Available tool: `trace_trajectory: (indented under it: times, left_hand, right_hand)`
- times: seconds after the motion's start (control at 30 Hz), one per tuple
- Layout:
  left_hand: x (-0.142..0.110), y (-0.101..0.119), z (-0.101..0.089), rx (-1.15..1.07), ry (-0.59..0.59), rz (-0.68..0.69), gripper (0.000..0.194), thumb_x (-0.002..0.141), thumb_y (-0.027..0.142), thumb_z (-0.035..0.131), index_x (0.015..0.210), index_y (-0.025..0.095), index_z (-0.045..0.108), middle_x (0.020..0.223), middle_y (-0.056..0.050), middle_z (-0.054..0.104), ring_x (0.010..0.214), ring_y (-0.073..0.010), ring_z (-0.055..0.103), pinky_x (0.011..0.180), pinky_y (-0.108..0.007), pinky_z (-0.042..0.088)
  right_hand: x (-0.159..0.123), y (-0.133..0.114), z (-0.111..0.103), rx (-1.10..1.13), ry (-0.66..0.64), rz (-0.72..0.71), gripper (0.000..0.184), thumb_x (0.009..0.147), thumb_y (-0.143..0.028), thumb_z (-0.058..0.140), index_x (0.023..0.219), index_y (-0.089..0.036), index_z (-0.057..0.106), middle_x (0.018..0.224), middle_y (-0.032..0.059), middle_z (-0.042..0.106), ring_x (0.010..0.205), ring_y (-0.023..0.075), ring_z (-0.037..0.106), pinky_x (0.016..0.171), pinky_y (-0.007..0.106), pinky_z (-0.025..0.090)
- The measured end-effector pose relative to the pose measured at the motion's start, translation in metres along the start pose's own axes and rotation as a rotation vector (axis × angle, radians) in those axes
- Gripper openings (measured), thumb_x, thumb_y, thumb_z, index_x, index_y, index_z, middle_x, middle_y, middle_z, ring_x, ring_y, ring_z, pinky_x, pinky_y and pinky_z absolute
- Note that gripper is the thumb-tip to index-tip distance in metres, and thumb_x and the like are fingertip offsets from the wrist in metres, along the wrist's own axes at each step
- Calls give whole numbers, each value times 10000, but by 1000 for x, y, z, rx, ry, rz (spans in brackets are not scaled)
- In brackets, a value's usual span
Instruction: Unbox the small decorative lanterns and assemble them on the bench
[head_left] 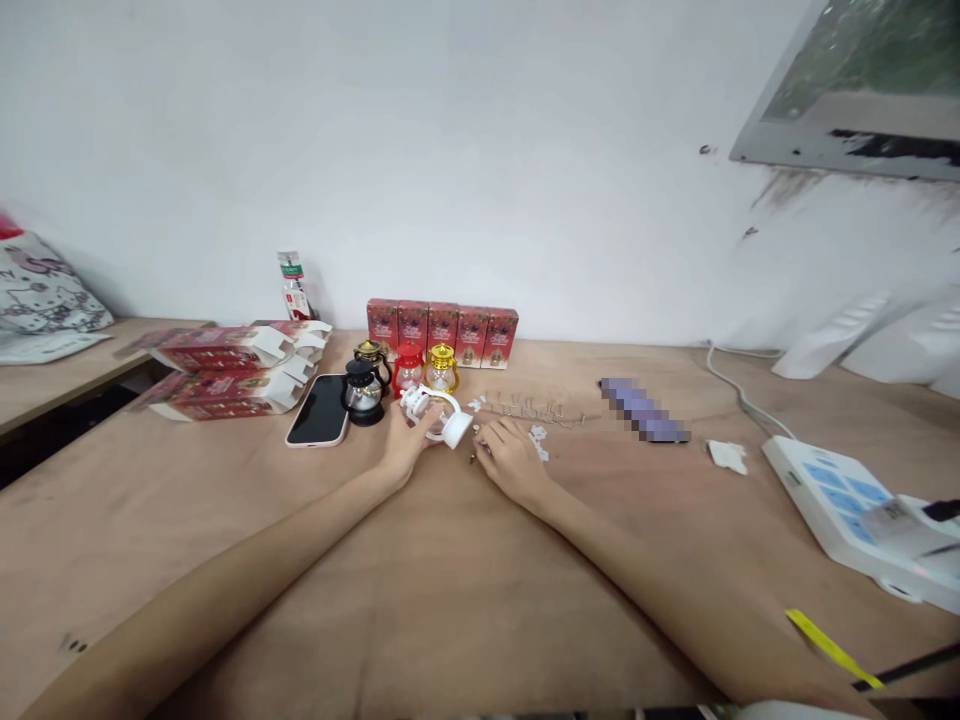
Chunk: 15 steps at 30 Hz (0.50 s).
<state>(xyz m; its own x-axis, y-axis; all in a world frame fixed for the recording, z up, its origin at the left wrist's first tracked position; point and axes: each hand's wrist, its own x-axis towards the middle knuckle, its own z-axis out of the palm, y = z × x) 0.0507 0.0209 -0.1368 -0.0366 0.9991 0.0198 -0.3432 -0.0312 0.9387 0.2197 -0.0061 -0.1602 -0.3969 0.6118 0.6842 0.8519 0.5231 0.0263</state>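
White lantern tipped in the left hand's grasp
Base points right and near, toward the curled right hand; whether that pinches anything, I cannot tell

From the middle of the view, a phone with a dark screen and a pink edge lies flat between eight and nine o'clock. At nine, a white bag has cartoon pictures on it. A big white power strip (it has blue patches on top) sits between three and four. A bright yellow strip lies at four, and a grey-edged board hangs at two.
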Motion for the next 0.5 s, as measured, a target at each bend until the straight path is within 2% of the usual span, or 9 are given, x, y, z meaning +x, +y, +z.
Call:
trace_trajectory:
  times: [0.07,0.17,0.27,0.33,0.43,0.5]
  left_hand:
    - [1,-2,-1,44,1,61,548,625,253,763,1054,198,426,1127,-80,573,1051,-227,576,823,-382,528]
    - [2,-5,-4,173,-34,229,642,620,250,754,1143,198,386,1182,-100,559,1096,-225,560,927,-386,466]
    - [3,-6,-9,341,-90,409,701,656,274,715,1236,203,328,1274,-126,503,1134,-232,539,963,-398,433]
    - [4,-6,-14,511,-101,520,699,693,292,678,1280,201,311,1323,-134,460,1197,-248,486,995,-420,395]
    - [6,-2,-21,820,-60,643,705,731,316,640,1331,172,301,1328,-153,450,1226,-284,443,1013,-460,351]
    - [8,1,-25,988,0,728,737,738,324,633,1359,143,281,1307,-175,462,1194,-308,458,989,-482,356]
  right_hand:
    - [0,-2,-3,24,-9,31,159,791,-73,442,770,-185,553,789,64,615,788,212,517,700,315,402]
    - [1,-5,-8,81,-31,78,196,782,-80,430,888,-159,575,900,94,619,873,232,529,770,345,427]
    - [1,-7,-12,167,-102,106,252,821,-203,469,1052,-135,547,1113,139,565,1039,261,507,883,393,423]
    - [1,-7,-13,212,-175,121,379,831,-328,508,1153,-127,499,1245,170,486,1149,284,459,941,429,405]
    - [2,-7,-12,243,-263,141,580,793,-476,559,1242,-132,431,1343,191,396,1243,310,391,976,472,389]
    - [2,-7,-10,242,-289,150,603,788,-495,561,1255,-142,417,1358,187,386,1264,312,376,986,483,385]
